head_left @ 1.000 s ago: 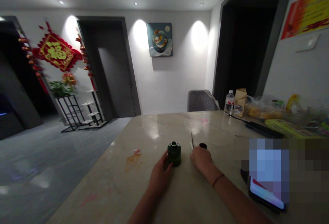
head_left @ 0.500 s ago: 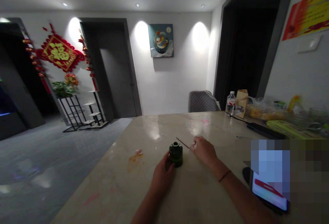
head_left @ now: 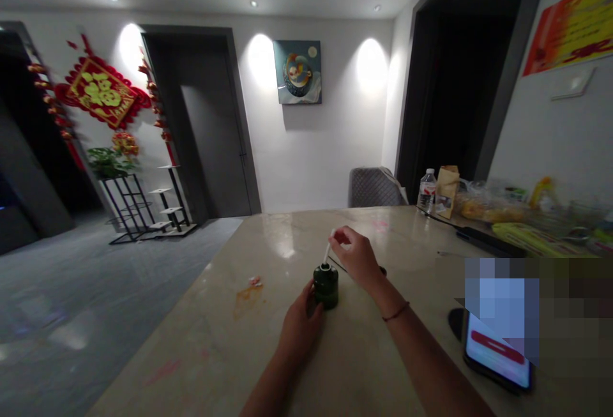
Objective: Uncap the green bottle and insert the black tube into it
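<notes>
A small dark green bottle [head_left: 326, 290] with a narrow neck stands upright on the table. My left hand [head_left: 301, 322] is wrapped around its left side, with the thumb toward me. Above it, my right hand [head_left: 355, 254] pinches a short white stick [head_left: 327, 255]. The stick slants down to the bottle's mouth, its lower end at or in the opening; I cannot tell how deep. Behind the bottle a thin dark rod [head_left: 339, 265] lies on the table, partly hidden by my right hand. A dark end [head_left: 382, 271] shows beyond my wrist.
The pale marble table [head_left: 230, 353] bears an orange stain and a crumpled scrap [head_left: 255, 281] at left. A phone [head_left: 498, 353] lies at right. Farther back stand a water bottle [head_left: 426, 191], a paper bag [head_left: 447, 192] and plastic-wrapped food. A grey chair [head_left: 376, 187] is at the far edge.
My right hand has risen and moved left from the table to above the bottle. The white stick now shows at the bottle's mouth. My left hand stays on the bottle.
</notes>
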The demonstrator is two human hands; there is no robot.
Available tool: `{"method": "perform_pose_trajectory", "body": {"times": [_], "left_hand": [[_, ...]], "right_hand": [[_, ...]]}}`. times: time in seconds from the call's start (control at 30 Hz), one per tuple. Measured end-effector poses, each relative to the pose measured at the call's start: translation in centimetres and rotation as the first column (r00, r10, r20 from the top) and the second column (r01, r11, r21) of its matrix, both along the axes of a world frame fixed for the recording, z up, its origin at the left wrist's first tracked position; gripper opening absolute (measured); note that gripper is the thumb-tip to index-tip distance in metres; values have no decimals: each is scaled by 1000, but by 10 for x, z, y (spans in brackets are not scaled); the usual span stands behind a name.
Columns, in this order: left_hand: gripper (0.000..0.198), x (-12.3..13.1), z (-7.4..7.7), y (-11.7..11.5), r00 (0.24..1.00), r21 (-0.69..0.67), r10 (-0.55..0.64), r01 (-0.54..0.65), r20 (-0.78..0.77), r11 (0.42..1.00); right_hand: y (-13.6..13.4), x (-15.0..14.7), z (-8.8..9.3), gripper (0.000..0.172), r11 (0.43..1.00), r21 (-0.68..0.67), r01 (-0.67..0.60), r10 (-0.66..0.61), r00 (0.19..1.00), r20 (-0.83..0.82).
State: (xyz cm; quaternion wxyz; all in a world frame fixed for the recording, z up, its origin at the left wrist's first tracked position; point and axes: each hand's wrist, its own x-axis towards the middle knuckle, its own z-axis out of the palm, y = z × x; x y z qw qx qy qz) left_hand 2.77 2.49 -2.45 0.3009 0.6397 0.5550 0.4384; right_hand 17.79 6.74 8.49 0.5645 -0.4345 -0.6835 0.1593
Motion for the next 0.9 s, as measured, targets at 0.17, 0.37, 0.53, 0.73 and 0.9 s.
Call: {"method": "perform_pose_trajectory", "body": {"times": [0.17, 0.37, 0.53, 0.73, 0.9], "left_hand": [[56, 0, 0, -1, 1000, 24, -12, 12, 17, 1000], [57, 0, 2, -3, 1000, 21, -5, 5, -13, 1000], [57, 1, 3, -3, 1000, 5, -6, 6, -17, 1000], [57, 1, 3, -4, 999, 8, 4, -3, -48, 1000], [58, 0, 2, -4, 998, 21, -21, 22, -58, 1000]], "right_hand": [[5, -3, -12, 13, 999, -37, 25, -20, 989, 145], [1, -6, -20, 19, 990, -136, 36, 19, 924, 382], [-7, -4, -16, 22, 974, -220, 52, 64, 870, 489], [-4, -4, -18, 17, 979, -195, 58, 47, 867, 496], [0, -1, -22, 19, 980, -199, 15, 72, 902, 426]]}}
